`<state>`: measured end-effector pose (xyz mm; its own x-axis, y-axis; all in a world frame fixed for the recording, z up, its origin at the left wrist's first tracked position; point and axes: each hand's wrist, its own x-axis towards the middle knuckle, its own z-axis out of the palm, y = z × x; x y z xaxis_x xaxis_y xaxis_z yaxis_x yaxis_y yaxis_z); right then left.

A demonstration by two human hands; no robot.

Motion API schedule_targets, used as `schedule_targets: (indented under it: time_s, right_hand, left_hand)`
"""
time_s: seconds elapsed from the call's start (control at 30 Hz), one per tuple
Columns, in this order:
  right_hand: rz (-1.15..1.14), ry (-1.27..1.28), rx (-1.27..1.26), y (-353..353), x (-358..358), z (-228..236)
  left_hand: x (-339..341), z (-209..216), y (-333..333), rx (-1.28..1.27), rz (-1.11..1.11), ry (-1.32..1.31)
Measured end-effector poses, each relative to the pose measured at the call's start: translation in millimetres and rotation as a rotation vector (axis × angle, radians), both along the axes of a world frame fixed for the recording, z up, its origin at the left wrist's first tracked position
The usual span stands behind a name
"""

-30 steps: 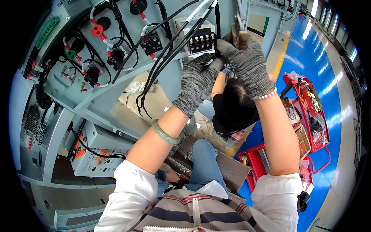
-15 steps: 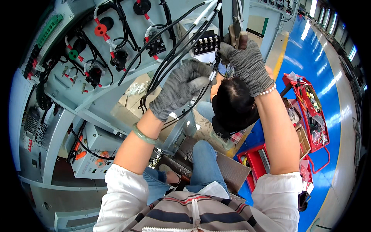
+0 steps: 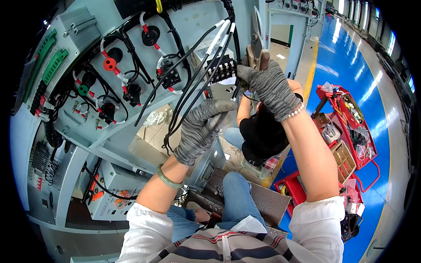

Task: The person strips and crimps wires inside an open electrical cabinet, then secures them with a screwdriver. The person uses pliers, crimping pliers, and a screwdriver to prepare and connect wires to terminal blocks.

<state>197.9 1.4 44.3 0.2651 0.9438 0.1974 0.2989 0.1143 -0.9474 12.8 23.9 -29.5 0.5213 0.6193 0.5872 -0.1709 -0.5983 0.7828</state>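
Note:
My right hand (image 3: 272, 87), in a grey knit glove, is closed on the brown handles of scissors (image 3: 256, 37), whose metal blades point up. To its left, my gloved left hand (image 3: 199, 127) has its fingers bent together beside hanging black wires (image 3: 186, 87). Whatever lies between its thumb and fingertips cannot be made out. White sleeves (image 3: 218, 39) cover the upper ends of several wires. Behind them, a black terminal block (image 3: 222, 69) with rows of screws is fixed to the grey cabinet.
At left, the cabinet panel (image 3: 66, 118) carries red and green round parts and bundled wiring. Below it stands a grey box (image 3: 109, 199) with orange parts. A person in black (image 3: 265, 131) crouches just beyond my hands. Red tool carts (image 3: 351, 127) stand on the blue floor at right.
My left hand has moved down, away from the white-sleeved part of a wire it was pinching. My right hand has shifted slightly left and down with the scissors. The view has shifted somewhat.

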Motion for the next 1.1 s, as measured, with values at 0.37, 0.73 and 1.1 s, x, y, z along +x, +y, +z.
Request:
schedule_targets:
  time_s: [0.37,0.73,1.1]
  right_hand:
    - [-0.023,-0.040,0.118,8,0,-11]
    - [-0.127,-0.247,0.259,14,-3,-21]
    - [-0.100,-0.372,0.689,-34,-4,1]
  left_hand:
    - [16,13,-16,-0.100,0.232,-0.135]
    - [13,23,-1,0.466,0.324,-0.006]
    - [10,40,-11,0.282,0.403,0.203]
